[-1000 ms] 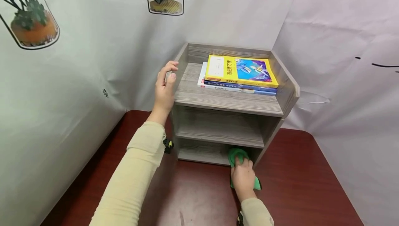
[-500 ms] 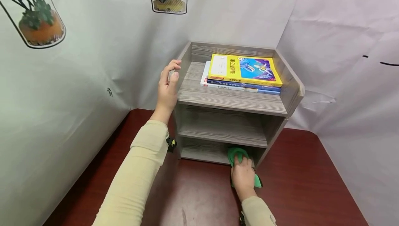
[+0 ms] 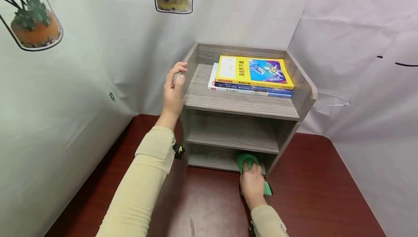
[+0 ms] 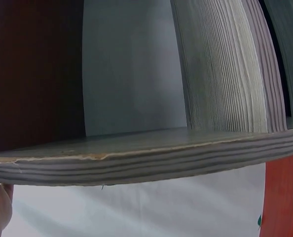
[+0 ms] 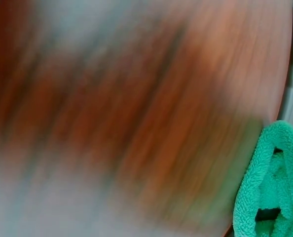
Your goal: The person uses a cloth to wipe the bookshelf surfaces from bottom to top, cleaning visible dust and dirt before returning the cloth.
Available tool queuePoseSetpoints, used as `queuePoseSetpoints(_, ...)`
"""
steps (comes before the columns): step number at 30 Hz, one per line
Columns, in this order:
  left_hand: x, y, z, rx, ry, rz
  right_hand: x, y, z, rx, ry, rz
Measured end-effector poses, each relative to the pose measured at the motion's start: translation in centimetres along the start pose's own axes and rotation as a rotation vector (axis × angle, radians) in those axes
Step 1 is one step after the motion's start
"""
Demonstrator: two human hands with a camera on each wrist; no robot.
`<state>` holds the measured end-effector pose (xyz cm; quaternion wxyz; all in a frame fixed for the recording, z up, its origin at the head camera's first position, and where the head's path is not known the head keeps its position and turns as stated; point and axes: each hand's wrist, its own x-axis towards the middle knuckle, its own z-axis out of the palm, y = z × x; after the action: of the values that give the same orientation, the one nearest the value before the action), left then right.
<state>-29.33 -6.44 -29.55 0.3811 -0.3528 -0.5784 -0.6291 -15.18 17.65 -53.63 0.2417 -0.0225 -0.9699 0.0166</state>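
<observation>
Cloth (image 3: 243, 159), green and fuzzy, bunched under fingers of right hand (image 3: 253, 184), which grips it at right end of lowest shelf (image 3: 212, 161). Left hand (image 3: 173, 93), up high, holds side edge of grey shelf unit (image 3: 241, 105). Books (image 3: 253, 73) in pile to right of left hand. Red-brown surface (image 3: 310, 182) below both hands.

Green cloth (image 3: 245, 158), bunched, bottom right of grey shelf unit (image 3: 232, 128).

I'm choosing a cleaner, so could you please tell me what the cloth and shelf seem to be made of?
Cloth: matte terry or microfibre, judging by its looped pile. Shelf: probably wood-based board, matte grey-grained; a chipped edge shows tan beneath.
</observation>
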Motion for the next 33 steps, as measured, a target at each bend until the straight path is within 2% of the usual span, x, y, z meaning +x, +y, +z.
queuePoseSetpoints(6, 0.1, 0.4, 0.1, -0.014, 0.002, 0.000, 0.1, -0.5, 0.1, -0.033, -0.018, -0.029)
queuePoseSetpoints(13, 0.2, 3.5, 0.5, 0.000, -0.004, -0.006, 0.2, -1.6, 0.2, -0.046, -0.025, -0.048)
queuePoseSetpoints(17, 0.1, 3.5, 0.6, -0.002, -0.004, 0.003, 0.3, -2.1, 0.3, -0.045, -0.013, -0.052)
queuePoseSetpoints(26, 0.1, 3.5, 0.6, -0.012, 0.008, 0.000, 0.6, -3.5, 0.3, -0.040, -0.050, -0.047)
queuePoseSetpoints(33, 0.2, 3.6, 0.5, 0.003, 0.008, -0.006, 0.7, -4.5, 0.5, -0.058, -0.022, -0.059)
